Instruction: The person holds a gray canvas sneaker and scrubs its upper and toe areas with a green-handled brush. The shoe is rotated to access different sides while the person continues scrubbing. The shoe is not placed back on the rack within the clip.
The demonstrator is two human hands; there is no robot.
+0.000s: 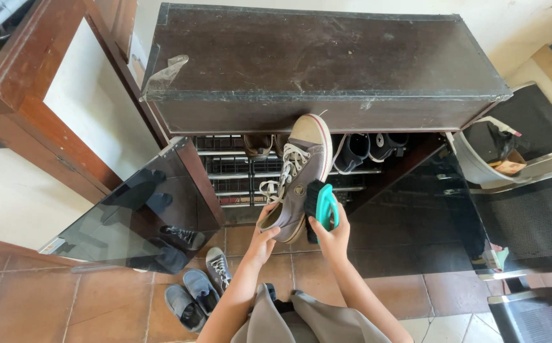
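My left hand grips the heel end of a grey lace-up sneaker with a white toe cap and white laces, held up toe-away in front of an open shoe cabinet. My right hand holds a teal-handled brush with dark bristles pressed against the sneaker's right side. Behind the sneaker, wire racks inside the cabinet carry a brown shoe and dark shoes with white trim.
Both glass cabinet doors stand open: the left door and the right door. Grey shoes and another sneaker lie on the tiled floor at lower left. A white bucket stands at right, wooden furniture at left.
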